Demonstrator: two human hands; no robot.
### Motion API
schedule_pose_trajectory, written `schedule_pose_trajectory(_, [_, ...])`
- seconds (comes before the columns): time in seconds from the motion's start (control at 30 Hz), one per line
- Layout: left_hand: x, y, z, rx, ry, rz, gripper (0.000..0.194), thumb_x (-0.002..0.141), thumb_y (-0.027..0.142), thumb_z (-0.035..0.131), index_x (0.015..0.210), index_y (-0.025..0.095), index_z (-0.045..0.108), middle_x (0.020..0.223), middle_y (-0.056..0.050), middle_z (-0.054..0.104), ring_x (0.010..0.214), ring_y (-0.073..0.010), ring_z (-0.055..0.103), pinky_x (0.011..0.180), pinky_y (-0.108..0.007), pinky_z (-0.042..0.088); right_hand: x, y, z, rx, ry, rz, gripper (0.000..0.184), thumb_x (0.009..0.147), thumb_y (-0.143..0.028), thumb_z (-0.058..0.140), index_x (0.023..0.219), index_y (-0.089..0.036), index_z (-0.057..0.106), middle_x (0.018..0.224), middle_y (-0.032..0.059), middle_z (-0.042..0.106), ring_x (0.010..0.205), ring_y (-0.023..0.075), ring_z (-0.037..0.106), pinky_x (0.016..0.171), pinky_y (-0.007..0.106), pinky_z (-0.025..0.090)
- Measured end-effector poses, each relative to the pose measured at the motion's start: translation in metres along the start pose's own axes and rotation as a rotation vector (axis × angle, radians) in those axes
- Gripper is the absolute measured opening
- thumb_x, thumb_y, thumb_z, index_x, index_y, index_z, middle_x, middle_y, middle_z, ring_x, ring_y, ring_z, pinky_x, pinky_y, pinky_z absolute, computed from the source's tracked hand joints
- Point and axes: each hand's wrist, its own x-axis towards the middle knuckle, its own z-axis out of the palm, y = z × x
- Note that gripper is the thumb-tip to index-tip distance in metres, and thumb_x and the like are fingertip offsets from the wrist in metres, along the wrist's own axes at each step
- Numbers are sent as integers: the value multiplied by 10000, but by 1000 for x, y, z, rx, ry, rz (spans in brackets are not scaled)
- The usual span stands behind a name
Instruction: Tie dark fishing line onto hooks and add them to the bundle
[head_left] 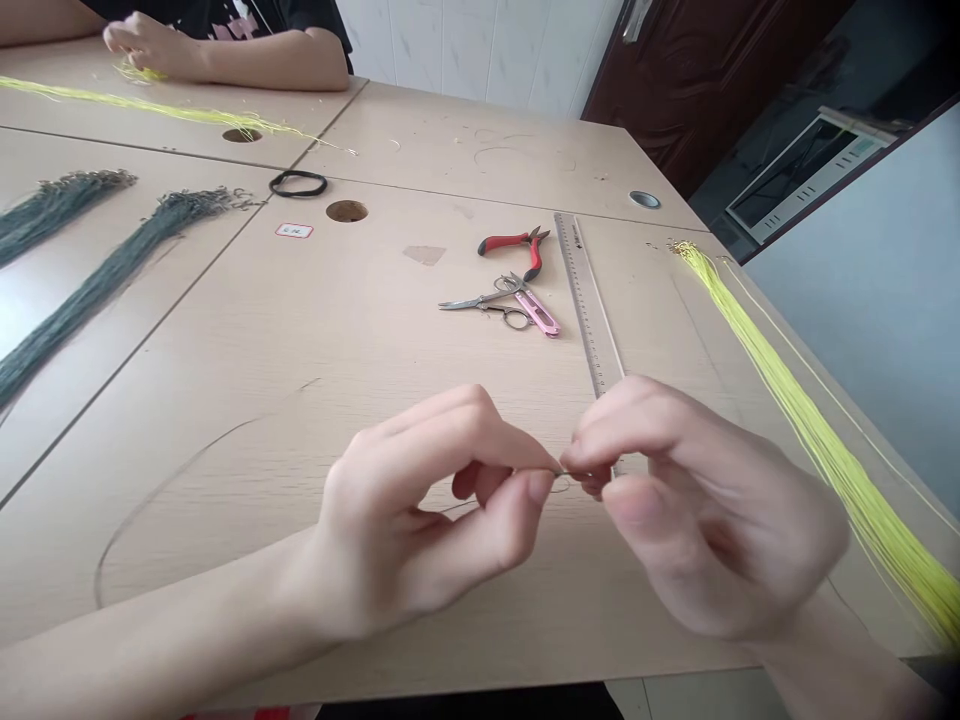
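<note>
Left hand (pixel 409 510) and right hand (pixel 697 500) pinch a small loop of thin line (pixel 561 484) between thumbs and forefingers, fingertips close for steady control, above a wooden tabletop (pixel 360 340) near a metal ruler (pixel 589 300).

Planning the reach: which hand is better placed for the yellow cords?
Right, probably: the right hand sits nearer the yellow cords, while the left hand, pinching the same thin wire, is farther off.

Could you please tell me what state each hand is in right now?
Left hand: closed, fingers pinching a thin silvery wire.
Right hand: closed, fingers pinching the same wire.
</note>
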Motion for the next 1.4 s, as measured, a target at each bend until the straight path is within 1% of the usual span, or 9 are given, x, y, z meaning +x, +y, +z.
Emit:
schedule_pose_trajectory(0.1, [0,-1,0,48,-7,52,153,731,-32,520,707,79,623,536,-18,514,485,-83,426,427,-227,386,1,-4,0,145,-98,243,173,872,-187,489,706,-162,529,612,-30,499,555,69,480,498,212,401])
schedule_pose_trajectory(0.17, [0,-1,-1,79,10,61,147,731,-25,525,700,80,623,536,-18,511,484,-84,423,427,-227,387,2,-6,-1,203,-156,352,186,881,-195,476,701,-175,517,614,-46,491,551,57,471,512,193,408])
schedule_pose_trajectory(0.33, [-1,-1,-2,95,9,56,146,732,-30,532,708,80,626,530,-7,503,487,-81,425,431,-220,392,1,-7,-3,264,-176,428,180,867,-153,480,694,-193,508,601,-70,474,555,40,462,517,156,406])
schedule_pose_trajectory(0.5, [2,1,-3,68,15,73,135,751,-7,534,727,99,615,533,-5,518,485,-82,444,426,-214,408,0,-8,0,226,-120,323,159,843,-102,504,701,-174,507,618,-73,479,554,18,458,509,131,403])
schedule_pose_trajectory(0.73, [2,3,-8,10,-58,57,121,735,-8,540,707,103,581,546,-20,538,491,-93,483,428,-221,430,-5,-5,4,202,-70,203,146,814,-80,552,710,-163,492,640,-47,492,580,46,467,492,191,395])
schedule_pose_trajectory(0.93, [2,1,-4,-61,-47,35,125,716,-9,534,711,99,597,533,-20,527,472,-98,469,407,-238,400,-5,-4,5,173,-63,140,139,793,-67,561,713,-159,495,648,-33,509,576,54,485,497,212,406])
schedule_pose_trajectory(1.07, [0,1,-3,-92,-3,47,127,714,-2,536,709,103,607,516,-8,511,462,-97,459,400,-239,377,-4,-5,4,130,-51,112,138,775,-63,566,705,-163,500,637,-32,511,563,55,480,488,210,415])
schedule_pose_trajectory(1.23, [1,2,-4,-94,-9,69,115,720,-1,550,735,92,616,505,-8,508,462,-100,464,399,-239,376,-3,-5,2,-15,-61,37,152,782,-77,561,692,-185,504,637,-25,542,556,72,512,466,221,419])
schedule_pose_trajectory(1.4, [3,4,-6,-92,-22,74,147,713,-18,555,748,111,617,503,-6,524,461,-100,461,402,-245,390,-2,-2,2,-184,-31,-79,137,808,-123,570,683,-175,596,619,-2,574,550,89,543,464,234,441])
